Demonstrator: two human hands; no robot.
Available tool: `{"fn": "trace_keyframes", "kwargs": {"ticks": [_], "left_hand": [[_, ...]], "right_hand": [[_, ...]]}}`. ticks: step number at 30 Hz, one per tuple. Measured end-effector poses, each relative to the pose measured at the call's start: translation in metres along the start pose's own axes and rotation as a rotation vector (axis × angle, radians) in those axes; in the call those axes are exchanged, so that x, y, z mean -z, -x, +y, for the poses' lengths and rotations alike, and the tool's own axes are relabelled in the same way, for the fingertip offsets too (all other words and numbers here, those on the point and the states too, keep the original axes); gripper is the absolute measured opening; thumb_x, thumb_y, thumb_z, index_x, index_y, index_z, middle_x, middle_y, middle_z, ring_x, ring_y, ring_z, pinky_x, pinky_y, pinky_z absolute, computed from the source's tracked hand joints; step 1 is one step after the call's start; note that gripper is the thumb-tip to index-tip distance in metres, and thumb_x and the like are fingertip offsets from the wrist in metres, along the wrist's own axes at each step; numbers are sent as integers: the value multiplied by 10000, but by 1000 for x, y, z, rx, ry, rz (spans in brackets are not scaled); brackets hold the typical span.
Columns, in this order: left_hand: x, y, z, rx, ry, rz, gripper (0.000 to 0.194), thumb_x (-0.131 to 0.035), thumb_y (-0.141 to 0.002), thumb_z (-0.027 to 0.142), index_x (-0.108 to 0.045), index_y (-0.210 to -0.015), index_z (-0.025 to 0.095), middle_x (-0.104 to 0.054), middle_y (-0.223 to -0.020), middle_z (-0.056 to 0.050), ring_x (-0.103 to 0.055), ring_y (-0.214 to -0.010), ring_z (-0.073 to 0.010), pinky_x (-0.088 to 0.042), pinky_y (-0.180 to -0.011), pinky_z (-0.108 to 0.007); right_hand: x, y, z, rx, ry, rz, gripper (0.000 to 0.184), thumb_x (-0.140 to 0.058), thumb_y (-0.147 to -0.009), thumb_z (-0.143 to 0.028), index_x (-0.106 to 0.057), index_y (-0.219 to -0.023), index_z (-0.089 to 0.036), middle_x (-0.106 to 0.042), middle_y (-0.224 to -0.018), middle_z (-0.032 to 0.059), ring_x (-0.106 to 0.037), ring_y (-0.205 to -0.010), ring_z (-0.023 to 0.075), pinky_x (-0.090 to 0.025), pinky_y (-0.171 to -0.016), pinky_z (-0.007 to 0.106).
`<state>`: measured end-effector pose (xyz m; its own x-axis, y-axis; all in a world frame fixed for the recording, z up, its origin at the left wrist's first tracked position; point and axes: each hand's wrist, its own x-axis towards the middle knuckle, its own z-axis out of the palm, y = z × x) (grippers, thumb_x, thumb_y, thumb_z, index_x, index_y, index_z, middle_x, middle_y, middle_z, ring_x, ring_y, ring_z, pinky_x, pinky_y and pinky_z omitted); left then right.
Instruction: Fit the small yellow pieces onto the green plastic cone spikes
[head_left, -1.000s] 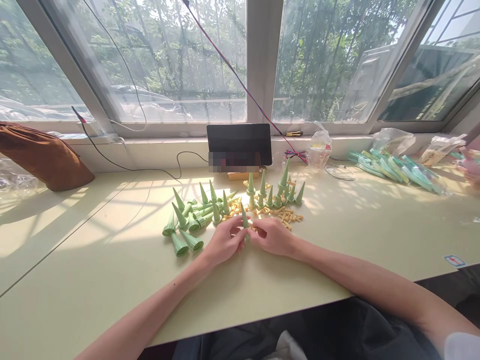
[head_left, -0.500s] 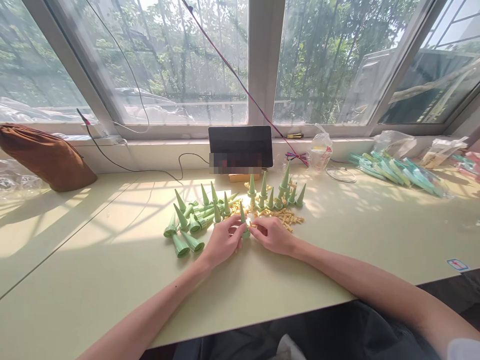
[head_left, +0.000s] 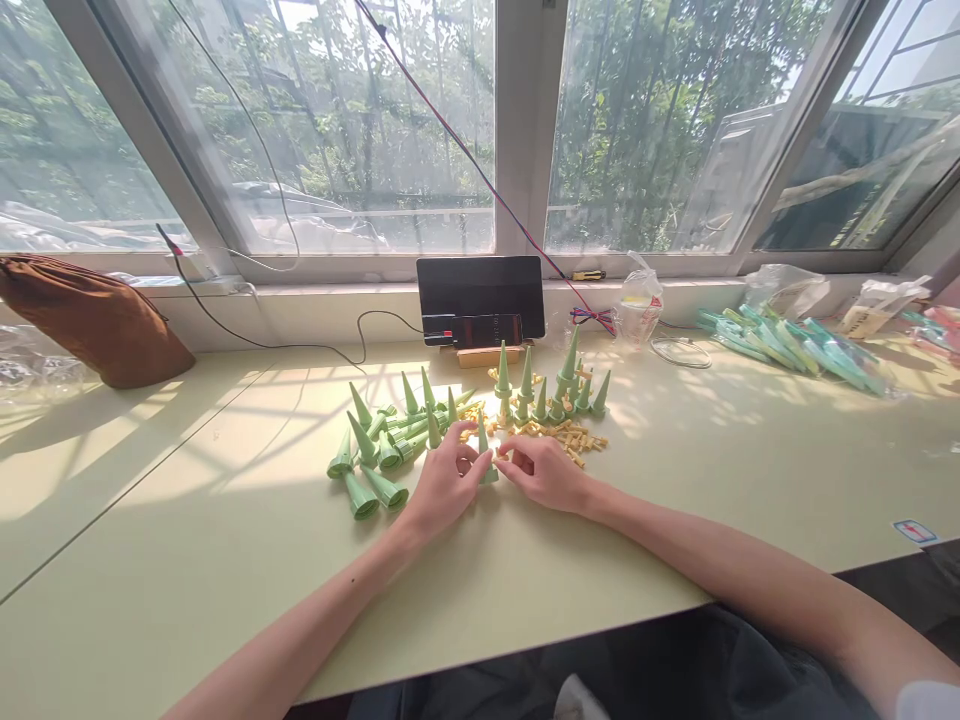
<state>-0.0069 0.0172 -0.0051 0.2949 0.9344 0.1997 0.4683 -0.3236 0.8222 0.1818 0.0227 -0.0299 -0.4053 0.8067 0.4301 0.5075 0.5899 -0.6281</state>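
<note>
My left hand point(head_left: 444, 483) pinches a green plastic cone point(head_left: 484, 447) that stands upright between both hands. My right hand point(head_left: 545, 472) meets it from the right, fingertips closed on a small yellow piece at the cone's base. Left of my hands lies a pile of green cones point(head_left: 382, 445), some upright, some on their sides. Behind my hands, more upright green cones point(head_left: 551, 388) stand among scattered small yellow pieces point(head_left: 570, 435).
The pale green table point(head_left: 187, 540) runs under a window sill. A dark tablet point(head_left: 481, 295) leans on a wooden stand. A brown bag point(head_left: 94, 320) sits at far left; plastic bags and teal parts point(head_left: 795, 340) lie at the right. Cables cross the sill.
Both hands have shifted slightly away from me with the cone held between them; the view tilted a little. The piles have not moved.
</note>
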Motion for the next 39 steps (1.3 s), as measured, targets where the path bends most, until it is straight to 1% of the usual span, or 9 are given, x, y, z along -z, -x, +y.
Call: {"fn": "trace_keyframes", "kwargs": {"ticks": [3,6,12,17,22,26,30,34,39], "left_hand": [[1,1,-1,-25,-40,18,434,-516,-891,369,-397,-1278,211,-597,-649,56,-499,-484,-106,-403,-513,-221],[2,1,-1,-28,-75,-11,415,-511,-885,361,-432,-1274,239,-608,-705,52,-462,-441,-88,-367,-476,-213],[6,-2,-3,0,-172,4,293,-480,-885,353,-639,-1089,216,-644,-844,-1,-447,-410,-64,-385,-486,-232],[6,-5,-11,-21,-249,23,308,-456,-891,371,-708,-975,215,-640,-935,-38,-502,-505,-97,-423,-527,-249],[5,-4,-10,-70,-236,80,281,-471,-889,367,-690,-903,192,-626,-870,-36,-485,-515,-101,-415,-539,-249],[7,-2,-2,-79,-141,159,225,-506,-875,354,-649,-879,181,-610,-773,-14,-421,-464,-86,-369,-504,-240],[7,-1,2,-76,-31,183,176,-519,-875,339,-615,-904,193,-430,-569,51,-359,-443,-88,-286,-468,-222],[6,-1,1,-84,-22,173,163,-501,-890,330,-595,-919,200,-306,-531,71,-279,-455,-90,-233,-470,-223],[6,0,3,-67,-25,153,203,-464,-917,354,-593,-957,204,-321,-519,68,-266,-460,-96,-212,-468,-225]], "right_hand": [[0,0,1,14,4,2,121,-532,-915,-253,-617,-919,-166,-528,-572,-49,-449,-504,86,-357,-556,203],[-1,0,2,25,10,1,122,-524,-917,-240,-622,-914,-168,-537,-576,-43,-457,-510,90,-358,-560,204],[-1,-1,4,26,22,9,108,-531,-904,-214,-629,-889,-171,-554,-587,-39,-469,-519,92,-363,-571,205],[-2,-1,5,32,25,12,102,-532,-895,-191,-626,-863,-169,-554,-583,-42,-460,-511,88,-357,-564,204],[-1,-1,3,40,38,11,119,-522,-899,-190,-625,-841,-171,-552,-584,-38,-464,-524,94,-354,-564,207],[0,-1,1,24,41,6,132,-517,-905,-205,-630,-844,-174,-561,-599,-30,-470,-534,99,-359,-570,211],[1,-1,0,22,26,7,129,-511,-912,-218,-614,-846,-175,-542,-604,-33,-451,-534,96,-348,-565,209],[0,-2,2,48,21,18,245,-466,-935,-226,-501,-698,-177,-476,-593,-40,-399,-534,89,-311,-556,210],[0,0,2,85,76,-21,361,-425,-951,-255,-342,-607,-185,-338,-555,-55,-280,-520,88,-239,-529,226]]}}
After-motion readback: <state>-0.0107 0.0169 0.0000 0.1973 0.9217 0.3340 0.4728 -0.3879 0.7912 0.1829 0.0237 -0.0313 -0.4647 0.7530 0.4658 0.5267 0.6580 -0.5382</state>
